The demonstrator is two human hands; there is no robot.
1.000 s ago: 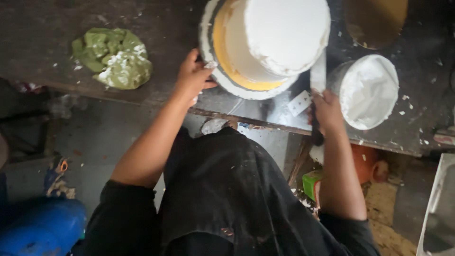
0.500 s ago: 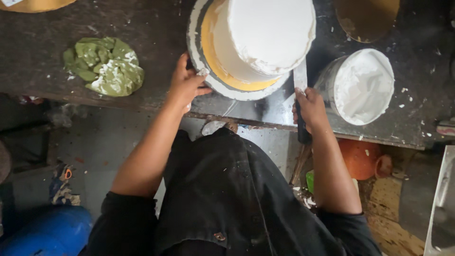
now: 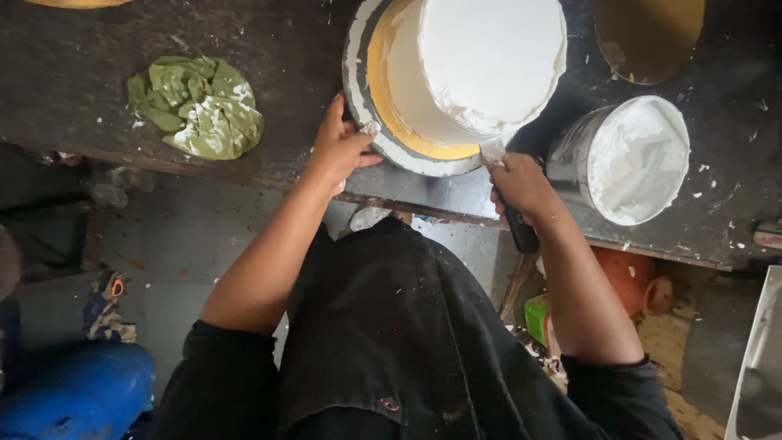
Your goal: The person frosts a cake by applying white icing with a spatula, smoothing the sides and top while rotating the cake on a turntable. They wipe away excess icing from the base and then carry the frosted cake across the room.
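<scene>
White icing covers the cake [image 3: 489, 61], which stands on a yellow board [image 3: 391, 114] atop a grey-rimmed turntable [image 3: 358, 98] on the dark table [image 3: 244, 49]. There is only the head view, looking straight down.

Left of the cake, the left hand [image 3: 340, 147] rests on the turntable's near rim, fingers curled over the edge in a light grip with icing smeared at the fingertips. Just below the cake, the right hand [image 3: 521, 183] is closed firmly around the dark handle of a spatula [image 3: 509, 204], whose pale blade rises to meet the cake's near side wall. Right of the cake stands a bucket [image 3: 635, 159] full of white cream, and beyond it lies a gold disc [image 3: 648, 33]. Far left of the cake sits a crumpled green cloth [image 3: 199, 106].

The turntable sits near the table's front edge, so a hard push from the left hand could shift it towards the drop. A blade tilted too steeply might gouge the side coat or scrape down to the board. The right elbow also works close to the bucket and could knock it.
</scene>
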